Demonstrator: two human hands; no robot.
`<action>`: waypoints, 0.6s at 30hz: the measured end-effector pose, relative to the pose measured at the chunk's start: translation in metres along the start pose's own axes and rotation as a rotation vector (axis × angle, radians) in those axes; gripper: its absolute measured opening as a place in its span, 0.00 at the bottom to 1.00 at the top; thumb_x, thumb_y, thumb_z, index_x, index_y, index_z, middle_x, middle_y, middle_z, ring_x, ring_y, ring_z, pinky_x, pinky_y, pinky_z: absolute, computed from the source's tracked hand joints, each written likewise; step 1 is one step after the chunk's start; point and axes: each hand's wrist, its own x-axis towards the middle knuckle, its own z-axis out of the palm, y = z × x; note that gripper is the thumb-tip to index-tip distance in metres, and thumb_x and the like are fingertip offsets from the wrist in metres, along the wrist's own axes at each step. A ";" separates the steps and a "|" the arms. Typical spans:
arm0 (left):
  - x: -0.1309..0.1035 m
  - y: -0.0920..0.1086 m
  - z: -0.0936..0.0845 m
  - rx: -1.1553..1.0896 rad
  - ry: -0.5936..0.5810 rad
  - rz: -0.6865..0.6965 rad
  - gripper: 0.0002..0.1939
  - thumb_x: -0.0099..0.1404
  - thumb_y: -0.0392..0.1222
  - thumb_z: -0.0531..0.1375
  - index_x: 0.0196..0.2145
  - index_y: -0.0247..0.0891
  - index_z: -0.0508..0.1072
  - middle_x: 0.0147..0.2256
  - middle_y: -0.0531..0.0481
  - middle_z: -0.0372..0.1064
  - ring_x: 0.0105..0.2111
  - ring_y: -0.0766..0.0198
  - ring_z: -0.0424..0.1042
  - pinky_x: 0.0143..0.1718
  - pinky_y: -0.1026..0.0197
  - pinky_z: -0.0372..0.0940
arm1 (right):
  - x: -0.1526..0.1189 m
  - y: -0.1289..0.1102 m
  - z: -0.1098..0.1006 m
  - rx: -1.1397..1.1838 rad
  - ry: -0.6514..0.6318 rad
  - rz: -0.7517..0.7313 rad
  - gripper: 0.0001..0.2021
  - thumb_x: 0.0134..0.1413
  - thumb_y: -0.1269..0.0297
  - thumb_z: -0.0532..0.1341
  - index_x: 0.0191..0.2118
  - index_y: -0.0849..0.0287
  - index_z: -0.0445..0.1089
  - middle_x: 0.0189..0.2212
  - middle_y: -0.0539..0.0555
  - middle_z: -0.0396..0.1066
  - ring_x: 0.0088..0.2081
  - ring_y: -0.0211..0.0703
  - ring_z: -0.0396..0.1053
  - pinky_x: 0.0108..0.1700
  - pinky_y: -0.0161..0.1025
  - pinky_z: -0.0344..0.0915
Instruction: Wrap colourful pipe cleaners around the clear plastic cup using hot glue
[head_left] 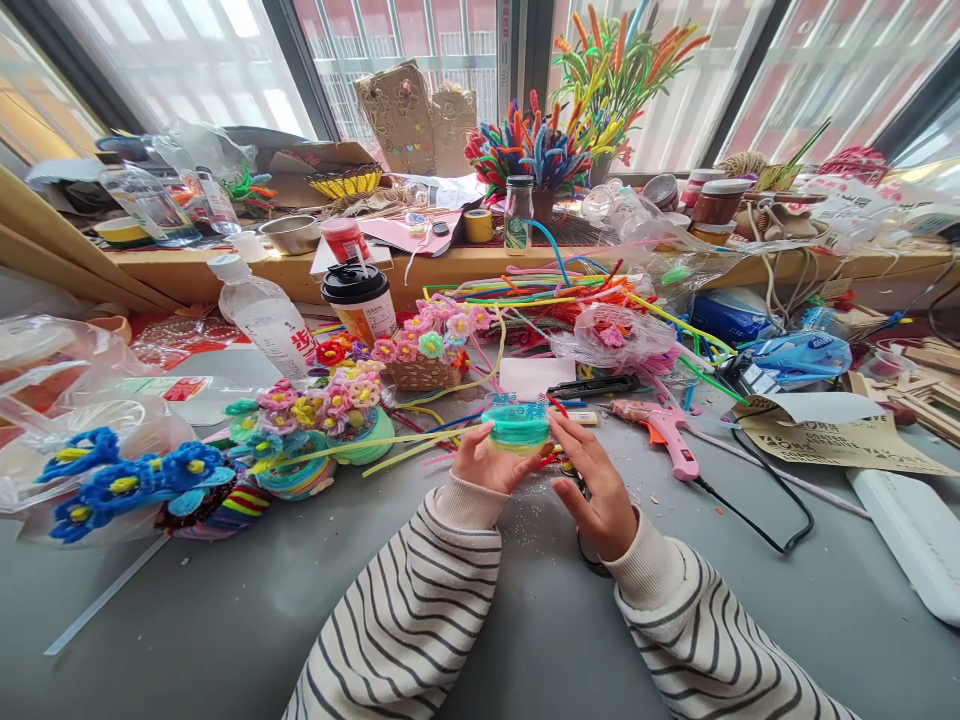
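A small round pot (519, 428), wrapped in green over yellow pipe cleaner, sits in my left hand (482, 460). The thumb is at its left side and the fingers lie under it. Two pale yellow pipe cleaner ends (405, 440) stretch leftward from it. My right hand (596, 485) has its fingers stretched out, with the fingertips against the pot's right side and the thumb apart. Beneath that hand, black scissors (592, 562) are partly hidden. Glitter specks lie on the grey table (555, 640) below the pot.
A pink glue gun (664, 432) with a black cord lies right, near a black utility knife (592, 387). Pipe cleaner flower pots (304, 455) stand left, beside a water bottle (262, 310) and lidded cup (360, 300). Loose pipe cleaners (525, 300) heap behind. A white box-shaped object (911, 540) lies far right.
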 end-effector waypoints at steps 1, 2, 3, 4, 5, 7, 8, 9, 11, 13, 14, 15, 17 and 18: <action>0.000 0.000 -0.001 0.005 -0.011 -0.021 0.20 0.53 0.47 0.56 0.42 0.33 0.69 0.41 0.44 0.72 0.41 0.57 0.72 0.44 0.58 0.62 | 0.000 0.000 0.000 -0.015 0.040 -0.009 0.23 0.57 0.59 0.52 0.57 0.57 0.57 0.53 0.61 0.62 0.55 0.48 0.60 0.54 0.47 0.61; 0.000 0.001 -0.002 0.019 -0.022 -0.053 0.21 0.52 0.48 0.57 0.42 0.32 0.69 0.40 0.44 0.73 0.39 0.56 0.72 0.42 0.59 0.63 | 0.001 0.000 -0.001 -0.029 0.085 -0.016 0.20 0.56 0.64 0.53 0.55 0.56 0.60 0.50 0.60 0.65 0.52 0.47 0.63 0.52 0.46 0.63; 0.001 0.001 -0.003 0.039 -0.030 -0.091 0.23 0.52 0.48 0.57 0.43 0.31 0.68 0.39 0.43 0.73 0.38 0.56 0.73 0.39 0.60 0.63 | 0.001 0.000 -0.001 -0.042 0.131 -0.018 0.18 0.55 0.67 0.54 0.53 0.55 0.64 0.47 0.59 0.68 0.49 0.45 0.66 0.50 0.44 0.65; 0.001 0.001 -0.005 0.061 -0.032 -0.121 0.24 0.53 0.49 0.57 0.44 0.30 0.68 0.38 0.42 0.73 0.37 0.55 0.73 0.38 0.60 0.64 | 0.002 0.000 -0.002 -0.054 0.174 -0.015 0.16 0.54 0.70 0.55 0.50 0.55 0.66 0.44 0.58 0.70 0.46 0.44 0.68 0.48 0.43 0.66; 0.001 0.001 -0.007 0.078 -0.028 -0.144 0.25 0.53 0.49 0.57 0.45 0.29 0.67 0.38 0.41 0.73 0.37 0.54 0.74 0.37 0.61 0.64 | 0.002 0.000 -0.002 -0.064 0.209 -0.009 0.14 0.54 0.71 0.56 0.47 0.54 0.69 0.41 0.57 0.71 0.44 0.44 0.69 0.46 0.43 0.68; 0.002 0.000 -0.011 0.102 -0.017 -0.178 0.25 0.54 0.49 0.57 0.46 0.29 0.65 0.37 0.40 0.73 0.37 0.53 0.74 0.35 0.60 0.65 | 0.003 -0.001 -0.003 -0.077 0.257 0.010 0.11 0.53 0.71 0.56 0.41 0.54 0.71 0.36 0.55 0.73 0.40 0.43 0.71 0.42 0.42 0.69; 0.003 0.000 -0.013 0.110 -0.015 -0.195 0.25 0.54 0.49 0.57 0.46 0.28 0.65 0.37 0.40 0.74 0.37 0.53 0.74 0.34 0.60 0.65 | 0.003 -0.001 -0.003 -0.081 0.271 0.018 0.10 0.53 0.71 0.56 0.39 0.54 0.71 0.35 0.55 0.73 0.38 0.42 0.71 0.41 0.42 0.70; 0.004 0.000 -0.014 0.111 -0.015 -0.206 0.25 0.54 0.49 0.58 0.45 0.29 0.65 0.36 0.40 0.74 0.36 0.52 0.74 0.34 0.60 0.66 | 0.003 -0.001 -0.003 -0.084 0.279 0.024 0.09 0.53 0.71 0.57 0.38 0.54 0.71 0.34 0.54 0.73 0.37 0.42 0.71 0.39 0.42 0.70; 0.005 -0.001 -0.015 0.107 -0.023 -0.227 0.24 0.53 0.49 0.58 0.44 0.29 0.66 0.35 0.40 0.74 0.36 0.52 0.75 0.33 0.60 0.66 | 0.003 -0.002 -0.004 -0.089 0.286 0.034 0.08 0.53 0.71 0.57 0.36 0.54 0.71 0.32 0.54 0.73 0.36 0.42 0.71 0.38 0.41 0.70; 0.006 -0.002 -0.015 0.103 -0.034 -0.243 0.23 0.54 0.49 0.58 0.43 0.30 0.66 0.36 0.40 0.75 0.36 0.52 0.75 0.33 0.60 0.67 | 0.004 -0.001 -0.003 -0.093 0.290 0.046 0.08 0.53 0.71 0.57 0.36 0.54 0.71 0.31 0.53 0.73 0.35 0.42 0.71 0.38 0.41 0.70; 0.006 -0.003 -0.015 0.107 -0.035 -0.249 0.23 0.55 0.50 0.57 0.44 0.30 0.66 0.36 0.40 0.74 0.37 0.52 0.74 0.33 0.60 0.67 | 0.004 -0.001 -0.003 -0.094 0.292 0.053 0.08 0.53 0.71 0.56 0.35 0.54 0.71 0.30 0.53 0.73 0.35 0.42 0.71 0.38 0.41 0.70; 0.006 -0.004 -0.015 0.118 -0.028 -0.247 0.23 0.56 0.50 0.57 0.44 0.30 0.66 0.36 0.40 0.74 0.37 0.52 0.74 0.33 0.59 0.67 | 0.004 -0.001 -0.003 -0.093 0.292 0.060 0.08 0.53 0.71 0.56 0.35 0.53 0.71 0.30 0.53 0.72 0.35 0.42 0.71 0.37 0.41 0.70; 0.006 -0.007 -0.014 0.166 0.020 -0.198 0.23 0.56 0.48 0.58 0.46 0.32 0.64 0.35 0.41 0.74 0.35 0.53 0.75 0.32 0.60 0.67 | 0.004 -0.001 -0.003 -0.085 0.287 0.072 0.07 0.53 0.71 0.56 0.35 0.54 0.71 0.30 0.53 0.72 0.34 0.42 0.71 0.37 0.41 0.70; 0.006 -0.009 -0.013 0.199 0.056 -0.158 0.23 0.56 0.47 0.59 0.47 0.33 0.63 0.35 0.43 0.74 0.33 0.55 0.75 0.31 0.60 0.68 | 0.003 -0.001 -0.002 -0.079 0.282 0.078 0.07 0.53 0.71 0.56 0.34 0.54 0.71 0.30 0.53 0.72 0.34 0.42 0.71 0.37 0.41 0.70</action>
